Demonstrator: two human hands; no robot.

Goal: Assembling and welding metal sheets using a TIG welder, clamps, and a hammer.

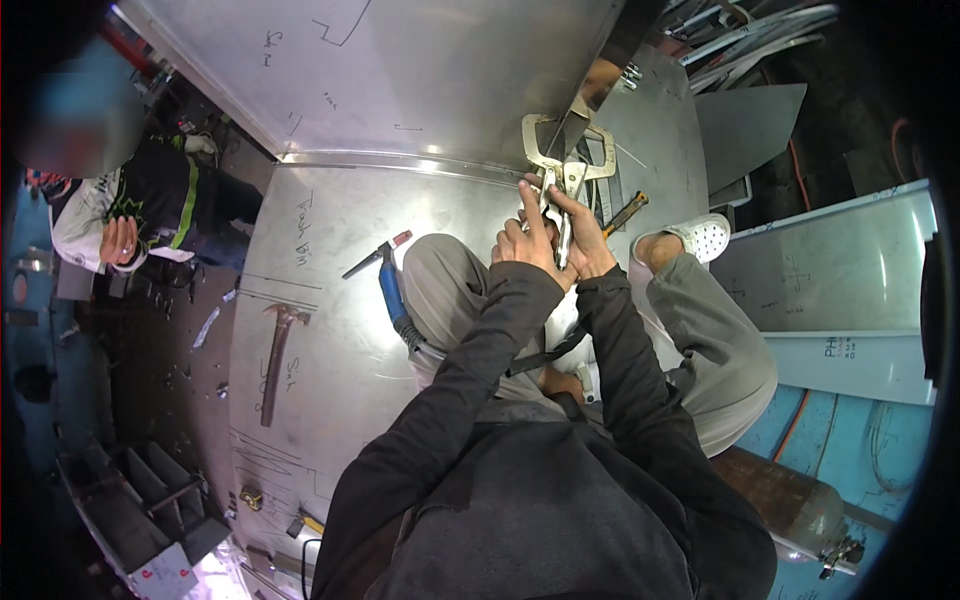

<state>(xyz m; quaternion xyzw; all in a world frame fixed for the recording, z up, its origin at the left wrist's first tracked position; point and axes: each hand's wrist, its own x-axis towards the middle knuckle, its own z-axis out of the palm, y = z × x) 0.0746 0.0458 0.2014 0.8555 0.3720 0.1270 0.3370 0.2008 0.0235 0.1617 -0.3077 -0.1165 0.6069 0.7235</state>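
Observation:
A silver locking C-clamp [572,180] has its two curved jaws on either side of the corner edge of a tall sheet-metal panel [420,70]. Whether the jaw tips touch the metal is hard to see. My left hand [528,240] wraps the clamp's handles from the left, fingers bent over them. From the other side, my right hand [586,232] closes round the same handles. Just right of the hands lies a tool with a yellow-and-black handle [628,212]. A TIG torch with a blue handle [392,290] rests against my left knee.
The steel work surface [340,350] under me carries a hammer [270,365] and a tape measure [251,497] on the left. Another person [150,200] stands beyond its left edge. At right are leaning metal sheets [850,270] and a brown gas cylinder [780,495].

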